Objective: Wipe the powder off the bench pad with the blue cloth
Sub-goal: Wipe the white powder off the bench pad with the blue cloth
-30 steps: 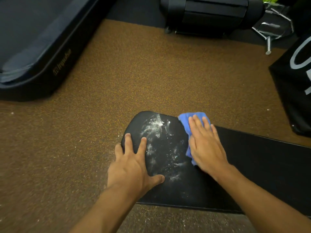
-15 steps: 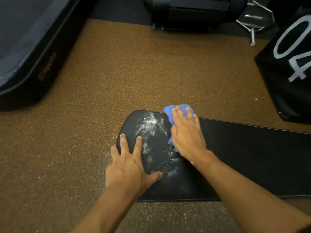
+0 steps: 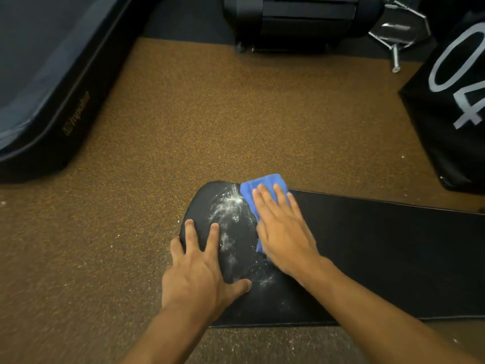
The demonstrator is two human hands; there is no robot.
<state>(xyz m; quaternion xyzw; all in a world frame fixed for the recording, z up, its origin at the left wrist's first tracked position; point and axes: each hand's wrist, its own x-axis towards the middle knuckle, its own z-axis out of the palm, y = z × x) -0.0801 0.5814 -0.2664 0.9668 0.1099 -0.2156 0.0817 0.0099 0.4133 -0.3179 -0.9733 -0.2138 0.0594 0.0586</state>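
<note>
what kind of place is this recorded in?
Most likely a gym. A long black padded bench pad dusted with white powder, probably chalk, lies over speckled rubber flooring; a big dark crash mat and a black box marked "04" sit nearby.

Gym, probably: speckled rubber floor, padded bench pad, treadmill-like deck, numbered black box.

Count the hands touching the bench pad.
2. The left hand rests flat on the bench pad's rounded end; the right hand presses the blue cloth beside the powder. None seem hidden.
</note>
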